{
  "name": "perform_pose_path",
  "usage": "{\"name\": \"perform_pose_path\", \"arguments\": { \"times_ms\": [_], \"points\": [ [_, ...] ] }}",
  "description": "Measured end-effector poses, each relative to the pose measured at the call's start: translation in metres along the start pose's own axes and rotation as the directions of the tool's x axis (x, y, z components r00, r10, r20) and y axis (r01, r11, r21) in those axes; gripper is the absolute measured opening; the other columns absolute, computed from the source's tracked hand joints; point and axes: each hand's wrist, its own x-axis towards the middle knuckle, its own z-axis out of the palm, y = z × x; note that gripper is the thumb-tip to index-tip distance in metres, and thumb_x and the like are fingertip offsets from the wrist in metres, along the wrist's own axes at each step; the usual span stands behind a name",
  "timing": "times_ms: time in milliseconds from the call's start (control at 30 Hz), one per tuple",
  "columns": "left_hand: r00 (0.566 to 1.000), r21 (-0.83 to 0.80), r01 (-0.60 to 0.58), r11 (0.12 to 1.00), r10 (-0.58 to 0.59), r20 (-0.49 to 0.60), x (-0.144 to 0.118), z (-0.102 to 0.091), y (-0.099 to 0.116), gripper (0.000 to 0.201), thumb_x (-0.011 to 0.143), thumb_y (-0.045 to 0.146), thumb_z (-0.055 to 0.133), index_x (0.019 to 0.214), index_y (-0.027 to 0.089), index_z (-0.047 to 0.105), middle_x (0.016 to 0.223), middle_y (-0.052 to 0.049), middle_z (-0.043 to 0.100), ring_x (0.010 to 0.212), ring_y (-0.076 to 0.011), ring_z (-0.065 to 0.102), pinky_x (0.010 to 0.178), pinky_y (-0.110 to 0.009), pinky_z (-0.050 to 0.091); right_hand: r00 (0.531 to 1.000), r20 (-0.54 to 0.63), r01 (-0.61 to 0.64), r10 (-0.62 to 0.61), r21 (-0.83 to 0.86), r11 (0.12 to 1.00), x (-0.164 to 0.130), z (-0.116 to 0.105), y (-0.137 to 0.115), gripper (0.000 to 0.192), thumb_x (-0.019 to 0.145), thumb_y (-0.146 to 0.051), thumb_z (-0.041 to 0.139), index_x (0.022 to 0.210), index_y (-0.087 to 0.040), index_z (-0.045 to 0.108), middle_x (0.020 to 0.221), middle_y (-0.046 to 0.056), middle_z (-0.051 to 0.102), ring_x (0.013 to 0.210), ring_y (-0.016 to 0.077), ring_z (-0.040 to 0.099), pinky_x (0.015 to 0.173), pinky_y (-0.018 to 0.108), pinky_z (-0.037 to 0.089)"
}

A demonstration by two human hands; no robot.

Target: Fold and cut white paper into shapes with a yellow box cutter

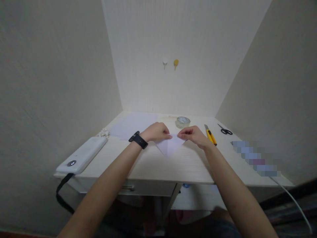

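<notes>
A small white paper [169, 147], folded into a triangle that points toward me, lies in the middle of the pale wooden desk [148, 165]. My left hand [157, 131], with a black watch on its wrist, pinches the paper's far edge from the left. From the right, my right hand [194, 134] pinches the same edge. The fingertips of both hands nearly meet above the fold.
A larger white sheet [133, 125] lies at the back left, a tape roll [182, 122] behind the hands. To the right lie a yellow utility knife [210, 135] and black scissors [225, 130]. A white power strip [83, 154] sits at the left edge. Walls enclose three sides.
</notes>
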Motion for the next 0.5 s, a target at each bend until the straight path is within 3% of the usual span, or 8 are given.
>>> {"name": "perform_pose_path", "arguments": {
  "times_ms": [133,267,400,500],
  "points": [
    [0.992,-0.363,0.105,0.926,-0.124,-0.029,0.007,0.015,-0.01,0.028,0.076,0.04,0.069,0.074,0.013,0.074,0.064,-0.003,0.065,0.059,-0.0136,0.052,0.055,-0.025,0.033,0.954,-0.293,0.018,0.059,0.253,0.967,0.004,0.011,0.001,0.045,0.05,-0.048,0.087,0.08,-0.019,0.071,0.068,0.001,0.065,0.064,0.017,0.06,0.058,0.032,0.054],
    [0.971,-0.608,0.188,0.771,-0.239,-0.002,-0.002,0.02,-0.015,0.029,0.07,0.04,0.077,0.074,0.012,0.073,0.067,-0.005,0.066,0.058,-0.0131,0.053,0.054,-0.025,0.037,0.917,-0.386,0.029,0.101,0.317,0.948,0.007,0.02,0.003,0.047,0.048,-0.054,0.088,0.062,-0.017,0.063,0.067,0.003,0.066,0.064,0.018,0.062,0.063,0.034,0.056],
    [0.986,-0.696,0.164,0.699,-0.143,0.089,-0.008,0.021,-0.013,0.034,0.064,0.045,0.082,0.076,0.014,0.075,0.068,-0.006,0.068,0.057,-0.0131,0.053,0.053,-0.025,0.037,0.901,-0.434,0.1,0.012,0.236,0.967,0.007,0.026,0.005,0.045,0.051,-0.055,0.086,0.058,-0.017,0.064,0.061,0.003,0.064,0.059,0.0173,0.059,0.061,0.034,0.054],
    [0.996,-0.714,0.082,0.695,-0.075,0.042,-0.006,0.029,-0.011,0.039,0.069,0.052,0.077,0.082,0.015,0.078,0.074,-0.007,0.07,0.06,-0.0132,0.054,0.055,-0.025,0.038,0.918,-0.396,0.082,-0.002,0.186,0.979,0.007,0.029,0.007,0.045,0.05,-0.057,0.085,0.058,-0.017,0.066,0.058,0.003,0.064,0.055,0.0172,0.058,0.058,0.034,0.052]
  ]
}}
